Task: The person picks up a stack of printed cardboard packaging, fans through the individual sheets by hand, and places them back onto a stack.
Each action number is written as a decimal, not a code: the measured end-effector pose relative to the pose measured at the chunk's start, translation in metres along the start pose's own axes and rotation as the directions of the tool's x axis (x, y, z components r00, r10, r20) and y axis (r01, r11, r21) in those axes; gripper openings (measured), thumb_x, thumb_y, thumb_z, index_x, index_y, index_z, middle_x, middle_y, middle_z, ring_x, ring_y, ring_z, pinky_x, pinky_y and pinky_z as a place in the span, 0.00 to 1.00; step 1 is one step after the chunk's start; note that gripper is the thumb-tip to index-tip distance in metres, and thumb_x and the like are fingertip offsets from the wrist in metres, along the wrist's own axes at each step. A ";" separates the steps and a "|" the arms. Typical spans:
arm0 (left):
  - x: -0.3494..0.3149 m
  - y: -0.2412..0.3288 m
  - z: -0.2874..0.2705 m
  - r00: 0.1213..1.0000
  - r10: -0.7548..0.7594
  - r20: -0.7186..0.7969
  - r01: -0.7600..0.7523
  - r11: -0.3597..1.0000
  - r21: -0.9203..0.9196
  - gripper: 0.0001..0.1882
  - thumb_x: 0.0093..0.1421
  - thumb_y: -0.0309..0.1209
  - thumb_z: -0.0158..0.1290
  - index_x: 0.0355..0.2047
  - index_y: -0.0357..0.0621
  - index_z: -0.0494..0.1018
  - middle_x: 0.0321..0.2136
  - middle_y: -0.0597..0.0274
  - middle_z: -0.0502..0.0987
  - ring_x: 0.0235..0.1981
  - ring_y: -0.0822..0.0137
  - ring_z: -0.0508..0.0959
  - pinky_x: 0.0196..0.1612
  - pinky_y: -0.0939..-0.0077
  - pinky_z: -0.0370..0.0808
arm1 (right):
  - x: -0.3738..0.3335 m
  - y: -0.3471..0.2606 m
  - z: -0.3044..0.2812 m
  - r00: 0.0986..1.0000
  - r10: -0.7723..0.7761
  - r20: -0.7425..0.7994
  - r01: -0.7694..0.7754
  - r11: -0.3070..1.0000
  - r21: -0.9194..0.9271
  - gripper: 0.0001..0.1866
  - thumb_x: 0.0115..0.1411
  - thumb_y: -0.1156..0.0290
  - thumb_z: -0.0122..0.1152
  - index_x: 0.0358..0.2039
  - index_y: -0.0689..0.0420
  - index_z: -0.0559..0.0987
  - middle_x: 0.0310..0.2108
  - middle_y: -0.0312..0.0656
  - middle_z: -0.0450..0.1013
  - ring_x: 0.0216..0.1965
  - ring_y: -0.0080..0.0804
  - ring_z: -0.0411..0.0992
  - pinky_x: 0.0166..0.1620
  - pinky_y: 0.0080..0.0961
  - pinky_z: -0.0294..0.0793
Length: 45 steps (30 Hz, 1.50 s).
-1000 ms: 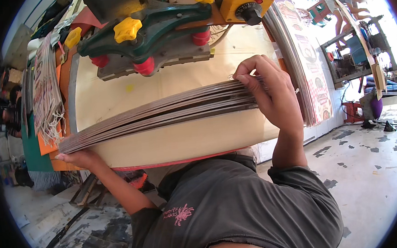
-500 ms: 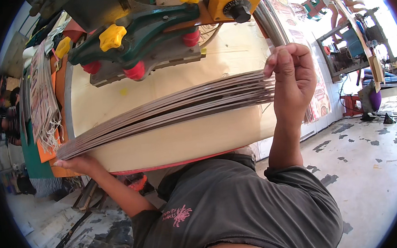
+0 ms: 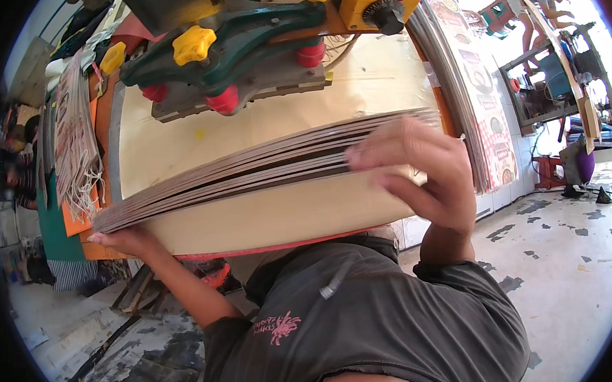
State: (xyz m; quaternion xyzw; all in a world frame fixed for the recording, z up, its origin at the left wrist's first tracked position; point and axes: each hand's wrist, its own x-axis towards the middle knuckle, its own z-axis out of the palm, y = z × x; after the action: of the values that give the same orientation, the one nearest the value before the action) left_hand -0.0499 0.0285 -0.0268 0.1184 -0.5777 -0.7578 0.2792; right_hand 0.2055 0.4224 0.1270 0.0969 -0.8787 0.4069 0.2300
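Note:
A stack of long, thin flat sheets [image 3: 248,162] lies slantwise on the cream-topped table [image 3: 286,210], its layered edges toward me. My left hand [image 3: 128,242] grips the stack's left end from below, thumb at the corner. Over the right part of the stack is my right hand [image 3: 427,173], a little blurred. Its fingers are bent and its thumb stands apart, with nothing visible between them. Whether its fingertips touch the sheets, I cannot tell. A small, blurred, clear strip [image 3: 338,276] shows in front of my dark shirt.
Beyond the stack hangs a green press head [image 3: 241,55] with yellow knobs and red feet, next to a yellow control box [image 3: 382,4]. Stringed printed pieces [image 3: 75,142] hang at the left. A printed pile [image 3: 471,90] lies right. Another person [image 3: 540,8] is at the far right.
My right hand has let go of its pinch at the stack's right end and moved left and down, its thumb now apart. The left hand keeps its grip. The view has shifted slightly.

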 end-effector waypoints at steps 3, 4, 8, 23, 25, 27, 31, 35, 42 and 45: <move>0.002 -0.003 -0.004 0.999 0.003 0.047 -0.005 0.999 0.036 0.41 0.71 0.64 0.23 0.53 0.35 0.66 0.49 0.51 0.71 0.51 0.55 0.73 0.58 0.56 0.71 | 0.010 0.005 0.014 0.991 0.050 -0.127 -0.091 0.938 -0.334 0.10 0.55 0.75 0.67 0.39 0.57 0.81 0.37 0.41 0.76 0.41 0.42 0.73 0.44 0.36 0.73; 0.004 -0.005 -0.007 0.998 -0.001 0.059 -0.002 0.999 0.049 0.44 0.69 0.67 0.24 0.58 0.34 0.62 0.55 0.48 0.68 0.56 0.53 0.70 0.61 0.55 0.69 | 0.013 0.009 0.018 0.991 0.042 -0.126 -0.086 0.925 -0.369 0.09 0.55 0.76 0.66 0.37 0.57 0.79 0.35 0.40 0.74 0.39 0.43 0.70 0.43 0.37 0.71; 0.001 -0.001 -0.004 0.999 -0.012 0.052 0.008 0.998 0.068 0.48 0.68 0.69 0.26 0.62 0.33 0.59 0.59 0.45 0.65 0.59 0.51 0.69 0.62 0.54 0.68 | 0.022 0.014 0.024 0.997 0.070 -0.041 -0.080 0.929 -0.361 0.06 0.56 0.76 0.65 0.34 0.57 0.77 0.34 0.40 0.71 0.39 0.42 0.68 0.44 0.37 0.70; -0.002 -0.003 0.001 0.998 0.068 0.006 -0.068 0.996 0.060 0.41 0.70 0.65 0.23 0.48 0.38 0.69 0.43 0.55 0.74 0.47 0.59 0.75 0.52 0.60 0.74 | 0.021 0.020 0.035 0.996 0.039 -0.080 -0.072 0.881 -0.467 0.06 0.59 0.73 0.62 0.35 0.56 0.74 0.35 0.40 0.68 0.39 0.40 0.67 0.44 0.35 0.64; 0.001 -0.005 -0.002 0.999 0.052 0.010 -0.053 0.997 0.054 0.41 0.70 0.65 0.23 0.47 0.38 0.69 0.43 0.55 0.74 0.47 0.59 0.75 0.53 0.59 0.74 | 0.021 0.019 0.035 0.995 0.017 -0.094 -0.062 0.861 -0.505 0.06 0.59 0.72 0.63 0.35 0.55 0.74 0.34 0.40 0.68 0.38 0.40 0.67 0.43 0.35 0.64; 0.002 -0.004 -0.002 0.999 0.038 0.010 -0.039 0.998 0.053 0.40 0.70 0.65 0.24 0.47 0.38 0.69 0.43 0.54 0.74 0.47 0.59 0.75 0.53 0.59 0.74 | 0.019 0.021 0.036 0.994 0.004 -0.111 -0.058 0.868 -0.493 0.06 0.58 0.72 0.64 0.34 0.55 0.75 0.33 0.39 0.68 0.37 0.40 0.67 0.43 0.35 0.64; -0.005 0.000 0.005 0.999 0.052 -0.004 -0.051 0.997 0.060 0.40 0.71 0.64 0.24 0.46 0.39 0.69 0.43 0.55 0.74 0.47 0.59 0.75 0.54 0.58 0.73 | 0.019 0.022 0.036 0.991 0.002 -0.130 -0.061 0.888 -0.455 0.06 0.58 0.71 0.64 0.34 0.54 0.75 0.31 0.39 0.68 0.36 0.40 0.67 0.42 0.35 0.64; -0.004 0.000 0.003 0.998 0.067 0.009 -0.068 0.996 0.063 0.40 0.71 0.64 0.24 0.47 0.39 0.69 0.43 0.55 0.74 0.47 0.59 0.75 0.54 0.58 0.73 | 0.018 0.020 0.035 0.984 0.045 -0.174 -0.108 0.923 -0.369 0.06 0.58 0.75 0.63 0.34 0.57 0.75 0.31 0.41 0.69 0.36 0.42 0.68 0.42 0.35 0.66; -0.001 -0.003 0.000 0.996 0.082 0.030 -0.083 0.995 0.056 0.40 0.70 0.66 0.24 0.46 0.39 0.69 0.43 0.55 0.73 0.47 0.59 0.74 0.54 0.59 0.72 | 0.013 0.020 0.031 0.929 0.149 -0.338 -0.194 0.975 -0.105 0.03 0.62 0.81 0.59 0.36 0.62 0.75 0.33 0.44 0.71 0.33 0.39 0.71 0.37 0.31 0.71; -0.003 -0.002 0.002 0.997 0.070 0.021 -0.071 0.996 0.054 0.41 0.70 0.66 0.24 0.46 0.39 0.68 0.43 0.54 0.73 0.48 0.59 0.74 0.54 0.59 0.72 | 0.013 0.020 0.030 0.927 0.131 -0.351 -0.183 0.976 -0.120 0.03 0.61 0.80 0.61 0.36 0.61 0.77 0.33 0.43 0.72 0.34 0.39 0.71 0.39 0.31 0.71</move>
State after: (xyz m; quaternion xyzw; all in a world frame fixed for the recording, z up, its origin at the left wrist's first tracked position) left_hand -0.0492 0.0322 -0.0289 0.0982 -0.6046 -0.7327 0.2966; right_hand 0.1777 0.4128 0.1030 -0.0635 -0.8586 0.3671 0.3521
